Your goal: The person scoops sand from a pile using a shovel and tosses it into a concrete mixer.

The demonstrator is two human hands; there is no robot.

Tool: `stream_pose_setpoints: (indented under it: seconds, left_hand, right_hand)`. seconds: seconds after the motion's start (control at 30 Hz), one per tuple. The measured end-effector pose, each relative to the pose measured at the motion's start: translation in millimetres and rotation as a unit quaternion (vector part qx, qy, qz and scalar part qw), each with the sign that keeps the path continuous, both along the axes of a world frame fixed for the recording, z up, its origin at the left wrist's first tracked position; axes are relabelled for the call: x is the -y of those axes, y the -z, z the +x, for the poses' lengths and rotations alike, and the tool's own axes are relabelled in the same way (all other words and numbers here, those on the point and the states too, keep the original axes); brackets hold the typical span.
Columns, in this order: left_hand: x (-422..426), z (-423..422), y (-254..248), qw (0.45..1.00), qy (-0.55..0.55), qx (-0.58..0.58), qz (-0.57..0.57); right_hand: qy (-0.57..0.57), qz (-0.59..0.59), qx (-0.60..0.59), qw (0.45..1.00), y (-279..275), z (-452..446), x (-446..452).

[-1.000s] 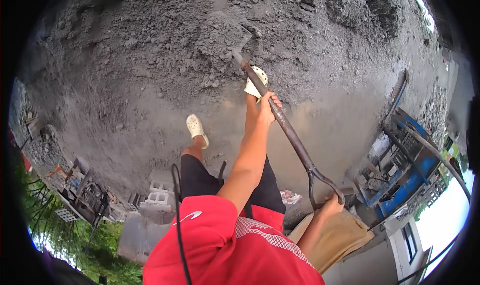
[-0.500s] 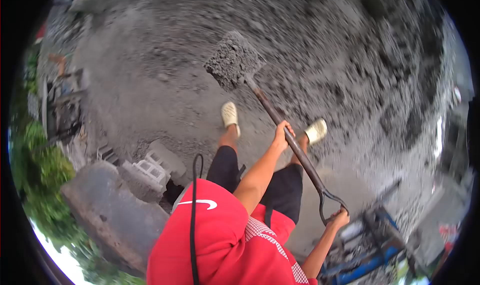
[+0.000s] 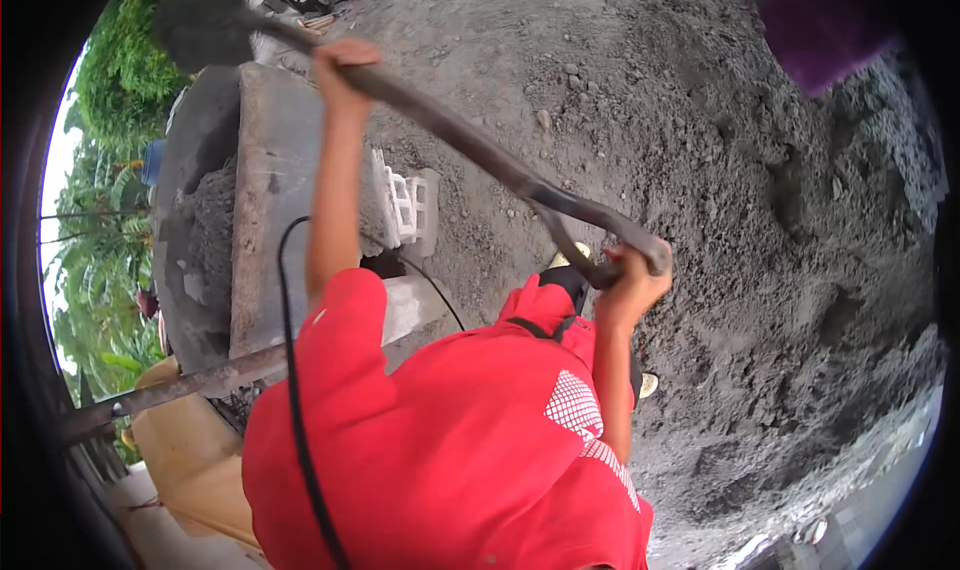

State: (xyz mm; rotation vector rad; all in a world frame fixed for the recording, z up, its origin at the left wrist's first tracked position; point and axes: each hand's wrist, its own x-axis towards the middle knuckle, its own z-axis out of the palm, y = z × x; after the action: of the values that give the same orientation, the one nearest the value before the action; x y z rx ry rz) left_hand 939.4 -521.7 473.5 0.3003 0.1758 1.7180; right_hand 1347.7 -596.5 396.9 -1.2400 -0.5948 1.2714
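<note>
The shovel [image 3: 465,140] is raised and slants from upper left to the middle. My left hand [image 3: 345,62] is wrapped round its shaft close to the blade. My right hand [image 3: 635,278] grips the D-shaped handle at the other end. At the upper left, the dark, blurred shovel blade [image 3: 205,25] is up near the rim of a large grey container [image 3: 245,210]. What lies on the blade is too blurred to make out. Grey material [image 3: 210,240] shows inside the container.
Hollow concrete blocks [image 3: 405,208] stand beside the container. Loose grey gravel [image 3: 720,220] spreads over the ground at the right. A metal bar [image 3: 190,385] crosses the lower left, above a tan cover [image 3: 190,445]. Something purple [image 3: 820,30] shows at the upper right.
The shovel, which held a heap of grey material half a second ago, has risen and swung left towards the container. Both hands stayed on it. The view has turned left.
</note>
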Motion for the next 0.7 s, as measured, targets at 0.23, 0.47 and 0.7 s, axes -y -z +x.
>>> stream_pose_setpoints:
  seconds: [0.23, 0.47, 0.7]
  left_hand:
    - [124, -142, -25, 0.934, -0.347, -0.071, 0.045]
    - [137, -138, 57, 0.936, -0.301, 0.056, 0.174]
    - [84, -123, 72, 0.987, -0.145, 0.048, 0.051]
  right_hand:
    - [-0.235, 0.617, 0.139, 0.738, -82, -117, -1]
    - [-0.309, 0.572, 0.214, 0.729, -50, -105, -2]
    - [-0.325, 0.049, 0.047, 0.943, 6, -60, 19]
